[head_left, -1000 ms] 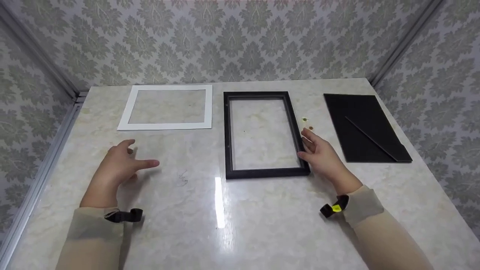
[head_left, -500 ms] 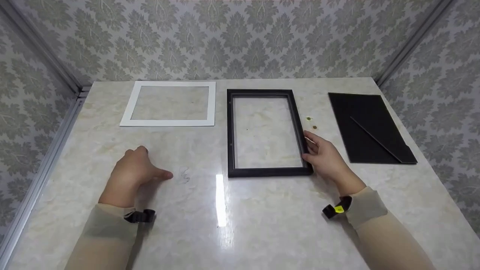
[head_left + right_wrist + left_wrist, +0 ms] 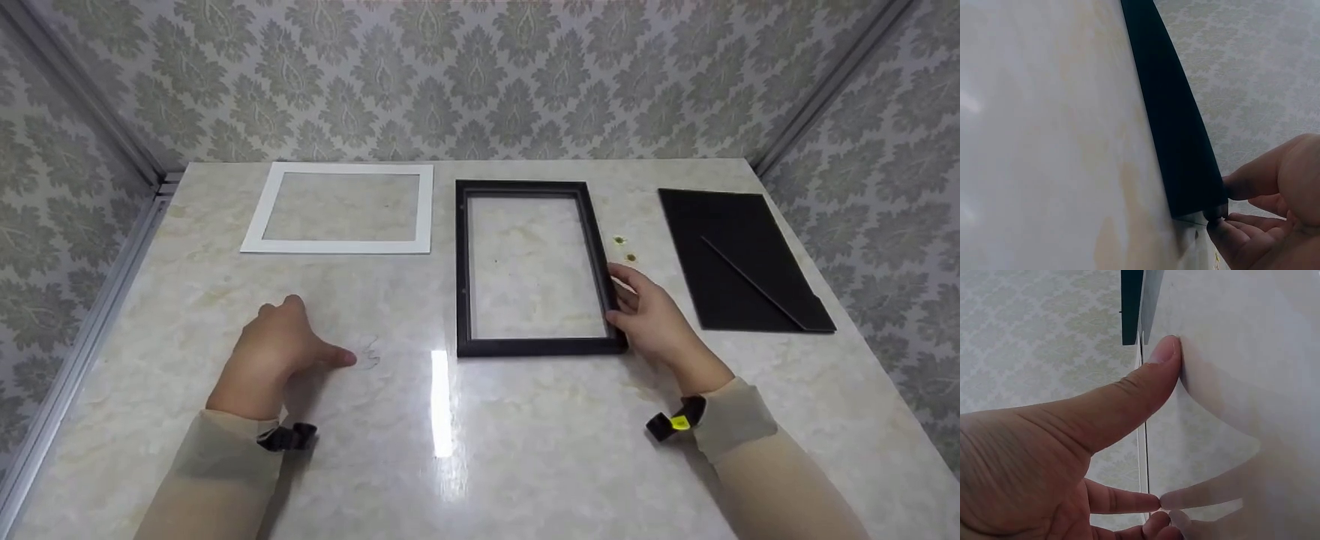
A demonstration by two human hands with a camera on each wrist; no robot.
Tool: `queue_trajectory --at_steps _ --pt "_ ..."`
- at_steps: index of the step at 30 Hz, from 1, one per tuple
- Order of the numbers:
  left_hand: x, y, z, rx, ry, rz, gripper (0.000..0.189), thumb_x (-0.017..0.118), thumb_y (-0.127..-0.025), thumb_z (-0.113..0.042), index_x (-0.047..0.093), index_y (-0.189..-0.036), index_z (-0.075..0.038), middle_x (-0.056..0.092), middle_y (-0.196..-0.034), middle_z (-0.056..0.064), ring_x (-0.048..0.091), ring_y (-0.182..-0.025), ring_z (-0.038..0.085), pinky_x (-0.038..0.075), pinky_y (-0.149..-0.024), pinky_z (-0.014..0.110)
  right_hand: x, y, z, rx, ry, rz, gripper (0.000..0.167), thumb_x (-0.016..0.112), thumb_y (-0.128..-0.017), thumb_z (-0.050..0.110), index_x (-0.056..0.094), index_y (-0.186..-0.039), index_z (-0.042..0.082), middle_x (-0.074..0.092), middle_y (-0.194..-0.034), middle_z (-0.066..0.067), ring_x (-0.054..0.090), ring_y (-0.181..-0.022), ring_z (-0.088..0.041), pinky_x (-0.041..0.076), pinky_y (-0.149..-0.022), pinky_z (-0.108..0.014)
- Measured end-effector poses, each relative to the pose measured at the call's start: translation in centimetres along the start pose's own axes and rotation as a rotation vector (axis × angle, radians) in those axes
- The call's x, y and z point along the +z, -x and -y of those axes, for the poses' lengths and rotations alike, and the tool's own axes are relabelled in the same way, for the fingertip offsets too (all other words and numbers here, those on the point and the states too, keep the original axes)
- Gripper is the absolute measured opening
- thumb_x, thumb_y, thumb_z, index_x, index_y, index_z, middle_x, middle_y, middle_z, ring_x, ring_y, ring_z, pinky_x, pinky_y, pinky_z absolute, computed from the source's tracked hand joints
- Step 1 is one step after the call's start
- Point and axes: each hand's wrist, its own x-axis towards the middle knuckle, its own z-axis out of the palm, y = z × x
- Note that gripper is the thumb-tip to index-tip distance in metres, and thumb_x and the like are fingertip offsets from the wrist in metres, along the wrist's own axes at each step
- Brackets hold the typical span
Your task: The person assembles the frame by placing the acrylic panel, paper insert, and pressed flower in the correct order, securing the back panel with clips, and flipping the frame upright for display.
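Observation:
In the head view a black picture frame [image 3: 541,346] lies on the table right of the middle. My right hand [image 3: 654,319] holds its right side near the front corner; in the right wrist view the thumb [image 3: 1247,183] is on the black edge and the other fingertips are right below it. My left hand [image 3: 279,341] is palm down at left, thumb stretched out and nothing held. Its fingertips meet their own reflections on the tabletop in the left wrist view. Faint thin dark lines [image 3: 368,354] show on the surface right at the left thumb's tip.
A white rectangular mat border [image 3: 337,247] lies at the back left. At right is a black backing board [image 3: 705,262] with a stand strip [image 3: 754,283] across it. Two small dried flowers [image 3: 619,241] lie between frame and board. Patterned walls [image 3: 480,82] enclose the table [image 3: 525,465].
My left hand has moved right and nearer the body, lowering to the tabletop, its thumb now at the faint lines. My right hand stays at the frame's side.

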Motion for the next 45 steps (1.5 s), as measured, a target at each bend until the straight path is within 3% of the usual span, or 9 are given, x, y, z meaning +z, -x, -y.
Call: queue_trajectory --at_steps 7,15,18,24,30,34,40,45 --pt "0.0 -0.1 0.3 0.001 0.051 0.006 0.137 0.102 -0.079 -0.053 0.024 -0.168 0.014 0.039 -0.156 0.047 0.056 -0.132 0.062 0.049 -0.119 0.071 0.1 -0.1 -0.2 -0.007 -0.021 -0.009 0.081 0.058 -0.105 -0.018 0.026 -0.177 -0.001 0.02 -0.189 -0.022 0.026 -0.175 -0.042 0.032 -0.138 -0.049" --pt "-0.5 0.1 0.7 0.026 0.075 0.037 0.136 0.102 -0.079 -0.052 0.023 -0.166 0.017 0.039 -0.157 0.048 0.055 -0.136 0.061 0.049 -0.12 0.07 0.0 -0.1 -0.3 -0.034 -0.028 0.002 0.081 0.057 -0.105 -0.018 0.023 -0.177 -0.002 0.018 -0.188 -0.024 0.023 -0.175 -0.046 0.029 -0.14 -0.052" --pt "-0.9 0.0 0.9 0.062 0.069 0.057 0.122 0.098 -0.084 -0.046 0.031 -0.16 0.021 0.048 -0.155 0.046 0.059 -0.133 0.055 0.051 -0.117 0.067 -0.1 0.0 -0.3 -0.009 0.001 -0.004 0.081 0.06 -0.106 -0.015 0.023 -0.177 -0.004 0.02 -0.188 -0.025 0.028 -0.173 -0.046 0.035 -0.137 -0.049" --pt "-2.3 -0.1 2.1 0.179 0.099 0.1 0.083 0.077 -0.103 -0.024 0.036 -0.16 0.019 0.063 -0.143 0.04 0.068 -0.119 0.047 0.059 -0.102 0.058 -0.5 0.1 0.1 0.081 0.121 -0.043 0.071 0.072 -0.107 0.002 0.04 -0.17 -0.008 0.046 -0.173 -0.033 0.051 -0.161 -0.044 0.057 -0.116 -0.026" --pt "-3.6 -0.4 3.8 0.194 0.401 0.247 0.063 0.047 -0.113 -0.011 0.022 -0.17 0.0 0.054 -0.136 0.021 0.068 -0.103 0.027 0.065 -0.081 0.04 -0.5 -0.1 0.1 0.1 0.124 -0.088 0.063 0.076 -0.104 0.003 0.054 -0.162 -0.008 0.059 -0.162 -0.032 0.06 -0.153 -0.041 0.058 -0.105 -0.013" --pt "-4.1 -1.1 5.6 0.218 0.585 0.329 0.057 0.049 -0.118 -0.012 0.024 -0.169 -0.017 0.056 -0.134 0.011 0.076 -0.103 0.025 0.07 -0.082 0.043 -0.4 -0.2 0.1 0.116 0.052 -0.11 0.066 0.077 -0.101 0.0 0.053 -0.161 -0.01 0.059 -0.161 -0.033 0.06 -0.152 -0.041 0.058 -0.101 -0.01" --pt "-4.5 -1.8 7.8 0.336 0.869 0.333 0.045 0.057 -0.12 -0.016 0.04 -0.157 -0.034 0.062 -0.127 0.002 0.082 -0.107 0.022 0.073 -0.084 0.048 -0.5 -0.2 0.0 0.12 0.074 -0.13 0.062 0.08 -0.1 0.004 0.06 -0.156 -0.009 0.064 -0.156 -0.031 0.063 -0.149 -0.039 0.058 -0.098 -0.009" --pt "-3.8 -2.3 6.6 0.439 1.132 0.283 0.046 0.058 -0.119 -0.014 0.043 -0.159 -0.03 0.068 -0.118 -0.004 0.084 -0.101 0.019 0.073 -0.076 0.039 -0.6 -0.1 0.1 0.131 0.086 -0.128 0.06 0.082 -0.099 0.008 0.064 -0.154 -0.005 0.067 -0.153 -0.028 0.066 -0.147 -0.036 0.057 -0.098 -0.009"
